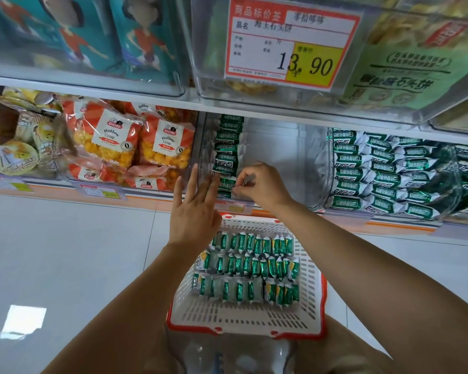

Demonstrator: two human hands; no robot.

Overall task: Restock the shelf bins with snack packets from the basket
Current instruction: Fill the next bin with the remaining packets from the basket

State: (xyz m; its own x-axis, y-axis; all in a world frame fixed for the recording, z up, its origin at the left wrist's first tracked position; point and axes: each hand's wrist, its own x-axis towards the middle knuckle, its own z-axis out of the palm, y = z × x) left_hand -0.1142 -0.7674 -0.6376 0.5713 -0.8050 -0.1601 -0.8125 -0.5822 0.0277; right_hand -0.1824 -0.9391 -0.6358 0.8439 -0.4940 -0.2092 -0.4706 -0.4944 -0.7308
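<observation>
The left hand (195, 209) is held flat with its fingers straight and slightly spread, the fingertips against the near end of a row of green packets (227, 149) that stands on edge along the left wall of a clear bin (273, 147). The right hand (262, 187) is just beside it, fingers curled, thumb and forefinger pinching the silver end of one packet (226, 184) near the front of that row. The rest of this bin, to the right of the row, shows its bare floor and back wall.

The bin sits at the front edge of the lower shelf (152, 198). Directly below the hands, a white basket (243, 317) with a red rim stands on the tiled floor (65, 252); more green snack packets (250, 265) lie in three rows across its far half.

Along the shelf, the bin to the right (384, 168) is stacked full with the same green packets, and the one to the left holds orange Hollow Crisp bags (135, 141). On the bin above hangs a red-framed price label (292, 41) reading 13.90.
</observation>
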